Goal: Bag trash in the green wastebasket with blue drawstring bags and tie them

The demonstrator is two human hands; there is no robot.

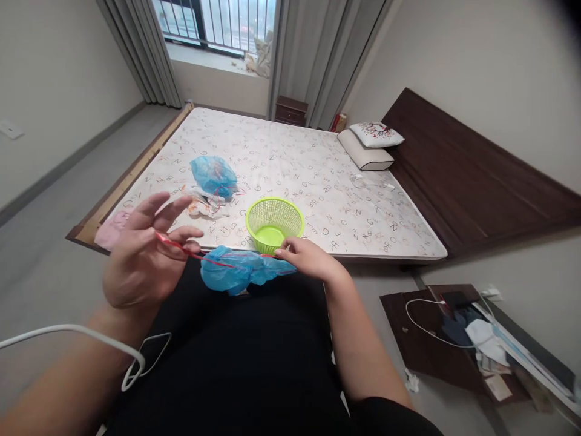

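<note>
At seven o'clock from the lime-green basket (270, 234), a blue plastic bag (231, 277) could tear if the left hand (145, 260), gripping its red string (170, 241), and right hand (308, 257), pinching its end, pull too hard.

My left grip (145, 260) is slightly blurred, and I can't tell whether the blue plastic bag (231, 269) at my lap holds anything; my right grip (306, 257) covers part of its right end. The white cable (68, 327) is cut off at left, the dark wooden headboard (463, 175) at right. The mattress (308, 175) hides the far nightstand's (291, 110) base.
</note>
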